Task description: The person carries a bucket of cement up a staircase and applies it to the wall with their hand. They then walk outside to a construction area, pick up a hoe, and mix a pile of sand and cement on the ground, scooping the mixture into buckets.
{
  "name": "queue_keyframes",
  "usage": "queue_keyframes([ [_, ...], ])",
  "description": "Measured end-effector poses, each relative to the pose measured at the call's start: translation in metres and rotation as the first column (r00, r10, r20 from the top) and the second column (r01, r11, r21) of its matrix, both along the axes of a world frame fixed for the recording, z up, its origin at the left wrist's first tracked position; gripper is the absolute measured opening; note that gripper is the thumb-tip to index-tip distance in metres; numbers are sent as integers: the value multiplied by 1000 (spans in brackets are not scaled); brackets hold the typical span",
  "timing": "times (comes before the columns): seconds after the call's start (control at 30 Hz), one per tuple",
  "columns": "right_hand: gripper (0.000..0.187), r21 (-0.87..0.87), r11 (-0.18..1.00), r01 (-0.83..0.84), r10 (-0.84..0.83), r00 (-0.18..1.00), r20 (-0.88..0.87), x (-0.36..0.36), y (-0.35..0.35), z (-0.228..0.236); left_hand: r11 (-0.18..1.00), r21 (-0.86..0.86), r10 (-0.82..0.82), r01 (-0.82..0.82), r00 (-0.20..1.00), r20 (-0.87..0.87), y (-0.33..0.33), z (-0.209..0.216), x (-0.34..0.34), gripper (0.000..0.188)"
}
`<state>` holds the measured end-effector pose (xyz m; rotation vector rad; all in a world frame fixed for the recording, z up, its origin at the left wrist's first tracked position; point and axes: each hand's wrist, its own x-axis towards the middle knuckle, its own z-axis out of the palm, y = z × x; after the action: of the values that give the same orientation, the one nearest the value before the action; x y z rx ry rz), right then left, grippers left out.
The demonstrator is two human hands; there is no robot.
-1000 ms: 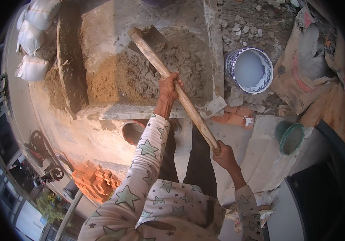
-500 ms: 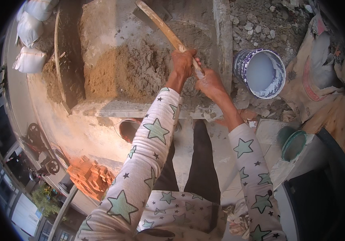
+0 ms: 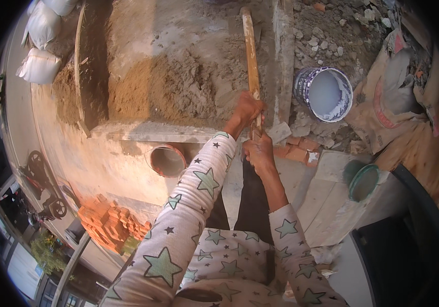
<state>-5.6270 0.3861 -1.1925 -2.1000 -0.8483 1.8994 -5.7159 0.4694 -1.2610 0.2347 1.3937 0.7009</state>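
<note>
Both hands are closed around the wooden handle of a hoe (image 3: 251, 56). My left hand (image 3: 250, 108) grips it higher up, over the near edge of a mixing trough. Closer to my body, my right hand (image 3: 260, 152) holds the handle's lower end. The handle runs almost straight away from me, its far end near the trough's right wall. Around that far end a flat grey blade shows only in part. Inside the trough lie brown sand (image 3: 142, 84) and wet grey mortar (image 3: 199, 92), left of the handle.
A bucket of cloudy water (image 3: 327, 93) stands right of the trough, among rubble (image 3: 321, 38) and torn sacks (image 3: 383, 110). Left of my legs are a smaller bucket (image 3: 168, 160) and stacked orange bricks (image 3: 109, 222). White sacks (image 3: 40, 65) sit far left.
Both hands have come back toward my body with the hoe. Its handle has swung from slanting left to nearly straight ahead, and its head has moved right.
</note>
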Motion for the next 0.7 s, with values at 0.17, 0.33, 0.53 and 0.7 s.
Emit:
queue_keyframes([
  [0.17, 21, -35, 993, 111, -112, 993, -27, -11, -43, 17, 1000, 20, -22, 20, 993, 119, -36, 16, -7, 15],
  [0.33, 25, -48, 994, 101, -101, 995, 3, -25, -85, 46, 1000, -7, -19, 20, 982, 190, -83, 30, -14, 13],
  [0.53, 30, -132, 991, 29, -19, 997, 74, -35, -100, 83, 999, -21, 48, -44, 953, 298, -117, 47, -24, 12],
  [0.7, 31, -116, 993, -15, 11, 999, -36, -20, -80, 126, 962, -204, 255, -182, 867, 428, -115, 75, -20, 17],
])
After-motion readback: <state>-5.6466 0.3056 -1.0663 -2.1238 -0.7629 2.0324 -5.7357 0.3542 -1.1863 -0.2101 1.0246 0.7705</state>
